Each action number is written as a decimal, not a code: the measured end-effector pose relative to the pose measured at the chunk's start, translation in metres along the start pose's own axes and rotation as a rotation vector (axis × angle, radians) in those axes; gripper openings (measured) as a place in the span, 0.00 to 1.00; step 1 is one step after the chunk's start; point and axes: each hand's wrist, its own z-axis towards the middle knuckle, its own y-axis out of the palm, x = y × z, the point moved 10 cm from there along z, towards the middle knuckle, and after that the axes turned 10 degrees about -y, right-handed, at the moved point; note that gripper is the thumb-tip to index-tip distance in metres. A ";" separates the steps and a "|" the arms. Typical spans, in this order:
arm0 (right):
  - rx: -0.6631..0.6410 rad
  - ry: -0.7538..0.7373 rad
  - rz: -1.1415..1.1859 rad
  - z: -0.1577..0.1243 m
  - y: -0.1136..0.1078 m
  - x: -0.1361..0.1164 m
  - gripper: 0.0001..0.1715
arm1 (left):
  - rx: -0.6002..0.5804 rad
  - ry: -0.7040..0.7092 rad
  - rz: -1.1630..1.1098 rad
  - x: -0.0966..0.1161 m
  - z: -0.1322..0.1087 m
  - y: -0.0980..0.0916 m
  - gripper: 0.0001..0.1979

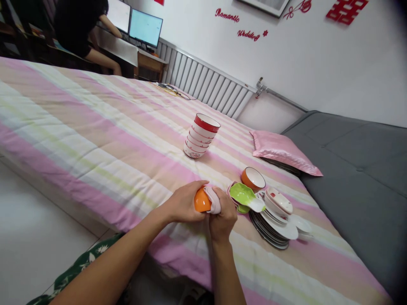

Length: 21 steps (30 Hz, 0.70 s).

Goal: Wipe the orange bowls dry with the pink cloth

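My left hand [184, 203] is closed around a small orange bowl [202, 201] held over the striped bed. My right hand [223, 218] grips a pinkish cloth [213, 199] that is pressed against the bowl's open side. Just to the right lie a green leaf-shaped dish [244, 195], a second orange bowl [252, 178] with a white inside, and a stack of plates [273, 231] with small red-and-white dishes on top. A tilted stack of red-and-white bowls [201, 136] stands farther back on the bed.
The bed has a pink, yellow and white striped cover [95, 127]. A pink pillow [281, 152] lies by a grey mattress [359, 169] at the right. A radiator [206, 82] runs along the wall. A person [82, 31] sits at a desk with monitors [144, 27] at the far left.
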 end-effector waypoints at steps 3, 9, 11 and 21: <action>-0.011 0.156 0.105 -0.007 0.006 0.020 0.19 | -0.001 -0.021 0.016 -0.002 0.002 0.000 0.43; -0.027 0.379 0.310 -0.018 0.021 0.043 0.24 | -0.012 -0.040 0.040 -0.005 0.003 -0.002 0.42; -0.029 0.438 0.364 -0.021 0.025 0.046 0.25 | -0.017 -0.054 0.045 -0.007 0.003 -0.003 0.42; -0.110 0.598 0.466 -0.031 0.046 0.055 0.23 | -0.025 -0.177 0.043 -0.020 0.001 -0.012 0.41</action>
